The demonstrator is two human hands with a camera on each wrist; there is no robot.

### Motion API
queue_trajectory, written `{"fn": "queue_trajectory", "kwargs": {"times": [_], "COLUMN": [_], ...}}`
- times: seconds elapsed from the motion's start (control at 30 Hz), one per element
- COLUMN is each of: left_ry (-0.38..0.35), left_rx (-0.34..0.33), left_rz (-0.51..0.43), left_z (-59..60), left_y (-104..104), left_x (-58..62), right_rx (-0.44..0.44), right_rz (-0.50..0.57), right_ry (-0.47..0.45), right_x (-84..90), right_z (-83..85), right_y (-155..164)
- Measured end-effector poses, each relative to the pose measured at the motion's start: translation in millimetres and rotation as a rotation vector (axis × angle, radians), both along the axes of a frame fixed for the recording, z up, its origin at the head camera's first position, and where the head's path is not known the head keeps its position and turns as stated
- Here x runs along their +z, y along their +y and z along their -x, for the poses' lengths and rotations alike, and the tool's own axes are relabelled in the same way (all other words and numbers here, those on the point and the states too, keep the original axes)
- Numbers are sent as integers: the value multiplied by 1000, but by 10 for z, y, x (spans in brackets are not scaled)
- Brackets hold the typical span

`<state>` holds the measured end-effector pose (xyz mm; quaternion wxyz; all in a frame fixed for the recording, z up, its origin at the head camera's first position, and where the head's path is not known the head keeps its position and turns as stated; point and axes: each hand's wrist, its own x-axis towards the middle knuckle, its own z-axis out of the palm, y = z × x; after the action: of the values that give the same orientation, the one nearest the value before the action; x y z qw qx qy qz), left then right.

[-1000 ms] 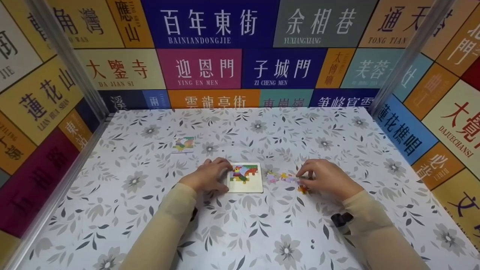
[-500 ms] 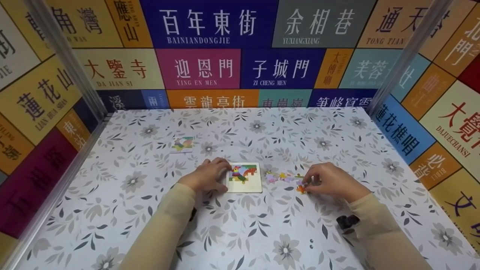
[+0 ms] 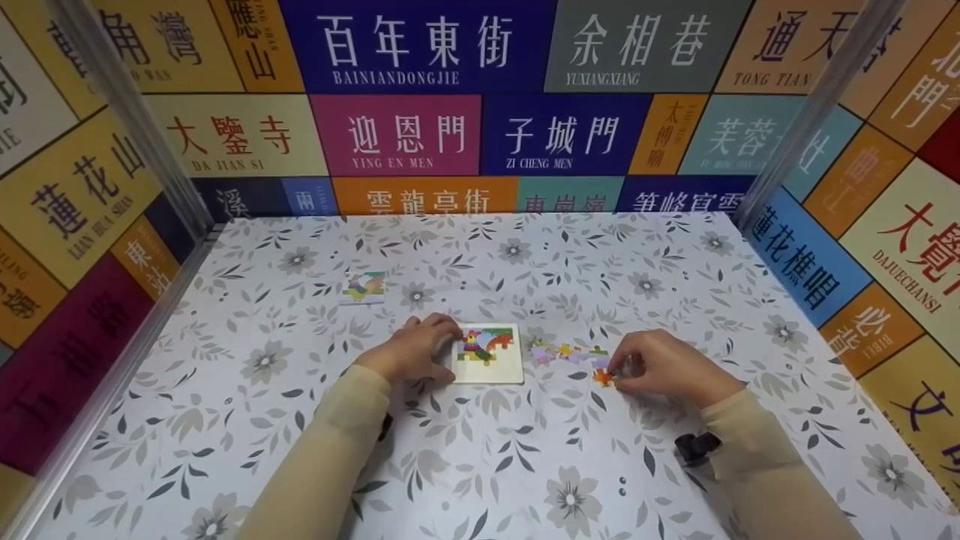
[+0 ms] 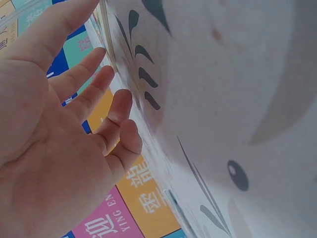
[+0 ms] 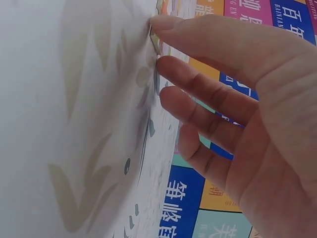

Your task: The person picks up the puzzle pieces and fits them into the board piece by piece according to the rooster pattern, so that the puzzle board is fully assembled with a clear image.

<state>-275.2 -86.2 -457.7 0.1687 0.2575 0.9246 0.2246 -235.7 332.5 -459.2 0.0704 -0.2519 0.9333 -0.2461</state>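
Note:
A small square puzzle board (image 3: 487,354) with a colourful, partly filled picture lies at the table's middle. My left hand (image 3: 433,342) rests against the board's left edge; in the left wrist view its fingers (image 4: 101,104) lie loosely straight beside the tabletop. Right of the board sit several loose pastel puzzle pieces (image 3: 568,352). My right hand (image 3: 615,370) is at their right end. Its thumb and forefinger pinch an orange piece (image 3: 602,377) down on the table. In the right wrist view the piece's edge (image 5: 154,43) shows between the thumb and forefinger tips.
A small picture card (image 3: 364,287) lies at the back left of the floral tablecloth (image 3: 525,465). Walls covered in coloured signs (image 3: 420,135) enclose the table on three sides, with metal posts (image 3: 814,112) at the back corners.
My right hand has slid slightly right and toward me, from the row of loose pieces to the orange piece. The left hand and board have stayed put.

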Motion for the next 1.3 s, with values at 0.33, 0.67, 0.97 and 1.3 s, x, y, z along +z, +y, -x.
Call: {"fn": "queue_trajectory", "kwargs": {"times": [0.33,0.67,0.97,1.3], "left_ry": [-21,-20,-1,-15], "left_rx": [17,21,-3,22], "left_rz": [10,-3,-11,-11], "left_z": [-6,-7,4,11], "left_y": [3,-13,-17,-5], "left_x": [6,-10,-20,-15], "right_rx": [19,83,70,34], "right_rz": [14,50,73,32], "right_ry": [-9,33,69,100], "right_x": [-2,-30,-14,-5], "right_z": [-3,29,82,183], "right_y": [-2,-49,-213,-522]}}
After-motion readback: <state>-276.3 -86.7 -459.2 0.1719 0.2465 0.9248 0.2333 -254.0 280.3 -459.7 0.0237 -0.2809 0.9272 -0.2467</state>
